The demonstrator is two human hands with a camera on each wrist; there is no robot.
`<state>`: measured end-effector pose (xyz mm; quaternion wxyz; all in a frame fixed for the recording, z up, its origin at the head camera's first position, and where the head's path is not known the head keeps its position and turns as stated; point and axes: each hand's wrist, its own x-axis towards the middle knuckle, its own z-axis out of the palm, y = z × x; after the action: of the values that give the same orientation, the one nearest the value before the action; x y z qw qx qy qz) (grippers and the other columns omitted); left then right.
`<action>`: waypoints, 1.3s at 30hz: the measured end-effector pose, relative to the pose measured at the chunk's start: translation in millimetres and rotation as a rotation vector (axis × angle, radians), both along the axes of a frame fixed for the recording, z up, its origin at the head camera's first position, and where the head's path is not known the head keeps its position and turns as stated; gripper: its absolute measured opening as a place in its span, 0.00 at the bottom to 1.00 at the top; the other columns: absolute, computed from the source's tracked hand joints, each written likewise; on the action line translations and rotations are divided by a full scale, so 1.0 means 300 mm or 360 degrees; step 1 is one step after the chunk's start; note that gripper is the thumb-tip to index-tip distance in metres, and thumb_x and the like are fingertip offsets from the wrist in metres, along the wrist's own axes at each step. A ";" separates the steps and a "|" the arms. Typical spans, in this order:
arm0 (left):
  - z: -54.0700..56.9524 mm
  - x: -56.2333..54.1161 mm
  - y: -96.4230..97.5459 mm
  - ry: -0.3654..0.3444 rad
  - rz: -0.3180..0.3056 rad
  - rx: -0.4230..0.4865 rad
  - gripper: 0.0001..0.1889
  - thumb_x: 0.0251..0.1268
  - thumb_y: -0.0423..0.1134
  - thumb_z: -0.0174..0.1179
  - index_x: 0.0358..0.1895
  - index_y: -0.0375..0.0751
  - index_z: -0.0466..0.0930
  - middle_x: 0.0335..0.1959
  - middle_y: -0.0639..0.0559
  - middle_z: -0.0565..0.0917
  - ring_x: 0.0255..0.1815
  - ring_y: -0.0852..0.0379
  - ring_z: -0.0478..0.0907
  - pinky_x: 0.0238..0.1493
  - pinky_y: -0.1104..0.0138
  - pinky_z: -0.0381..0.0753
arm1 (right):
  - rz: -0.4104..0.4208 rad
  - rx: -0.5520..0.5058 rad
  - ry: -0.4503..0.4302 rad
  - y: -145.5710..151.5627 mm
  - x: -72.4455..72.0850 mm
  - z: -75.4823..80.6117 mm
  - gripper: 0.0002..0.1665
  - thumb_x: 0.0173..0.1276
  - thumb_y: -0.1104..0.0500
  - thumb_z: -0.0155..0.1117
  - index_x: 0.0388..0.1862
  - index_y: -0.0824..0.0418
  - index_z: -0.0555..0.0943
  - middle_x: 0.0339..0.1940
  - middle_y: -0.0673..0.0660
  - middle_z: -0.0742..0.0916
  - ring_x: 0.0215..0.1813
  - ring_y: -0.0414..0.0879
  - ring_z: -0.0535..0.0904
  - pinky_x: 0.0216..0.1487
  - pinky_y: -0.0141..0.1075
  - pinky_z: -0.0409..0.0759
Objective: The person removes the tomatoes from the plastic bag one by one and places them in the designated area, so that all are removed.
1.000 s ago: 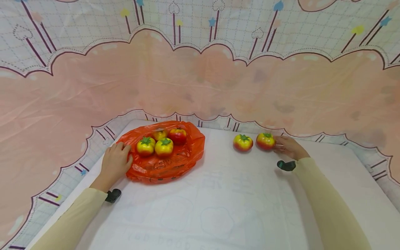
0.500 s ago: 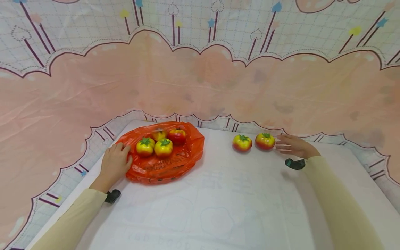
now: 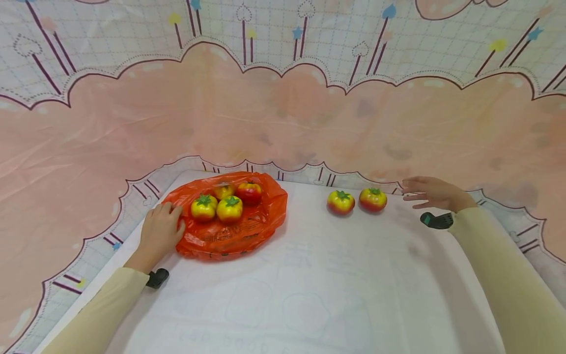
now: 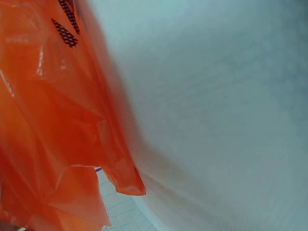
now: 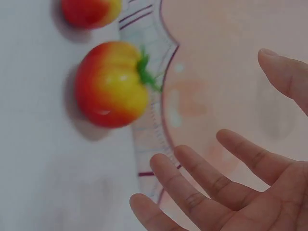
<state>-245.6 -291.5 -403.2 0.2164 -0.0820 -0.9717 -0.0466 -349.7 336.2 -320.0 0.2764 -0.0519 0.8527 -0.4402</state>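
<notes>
My left hand grips the left edge of an orange plastic bag, its fingertips partly hidden by the plastic. The bag fills the left side of the left wrist view. On it lie several yellow-and-red fruits, including a tomato with a green calyx and a redder fruit. To the right, two similar tomatoes sit side by side on the table, one left and one right. Off to the right of these, my right hand hovers with fingers spread, holding nothing; the nearer tomato is apart from it.
A white sheet with faint print covers the table. Behind and along the left side hangs a pink and white patterned curtain, close behind the bag and the tomatoes.
My right hand has left the right-hand tomato, moving right and slightly up as its fingers straightened. The tomatoes and my left hand on the bag stay in place.
</notes>
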 end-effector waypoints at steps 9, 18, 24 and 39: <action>-0.005 -0.004 -0.004 0.0027 -0.0008 -0.0004 0.16 0.54 0.33 0.61 0.45 0.26 0.75 0.41 0.31 0.74 0.45 0.35 0.69 0.51 0.42 0.71 | 0.0160 0.0130 0.0176 -0.105 -0.002 0.116 0.40 0.74 0.44 0.43 0.74 0.64 0.47 0.72 0.71 0.61 0.69 0.67 0.63 0.65 0.55 0.68; -0.003 -0.005 -0.002 0.0032 -0.0008 -0.0010 0.15 0.55 0.32 0.61 0.44 0.27 0.75 0.40 0.31 0.74 0.44 0.36 0.69 0.50 0.44 0.71 | 0.0304 0.0100 0.0245 -0.316 -0.030 0.179 0.34 0.72 0.46 0.48 0.72 0.59 0.57 0.70 0.64 0.68 0.67 0.60 0.70 0.65 0.53 0.70; 0.001 -0.004 0.003 0.0001 -0.0005 -0.0003 0.15 0.55 0.32 0.61 0.44 0.27 0.75 0.41 0.32 0.74 0.45 0.36 0.69 0.51 0.43 0.71 | 0.0394 0.0005 0.0186 -0.469 -0.044 0.206 0.31 0.73 0.48 0.48 0.71 0.58 0.59 0.72 0.62 0.66 0.68 0.60 0.68 0.67 0.55 0.66; -0.002 -0.007 0.001 0.0028 -0.0013 0.0004 0.14 0.55 0.32 0.60 0.43 0.27 0.76 0.40 0.32 0.74 0.44 0.35 0.70 0.51 0.43 0.70 | 0.0446 -0.0291 0.0158 -0.787 -0.067 0.170 0.31 0.67 0.55 0.58 0.69 0.54 0.64 0.67 0.56 0.72 0.62 0.52 0.76 0.61 0.48 0.75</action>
<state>-247.6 -291.3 -403.7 0.2248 -0.0862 -0.9694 -0.0481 -369.7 100.2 -268.9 0.2868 -0.2168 0.8062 -0.4699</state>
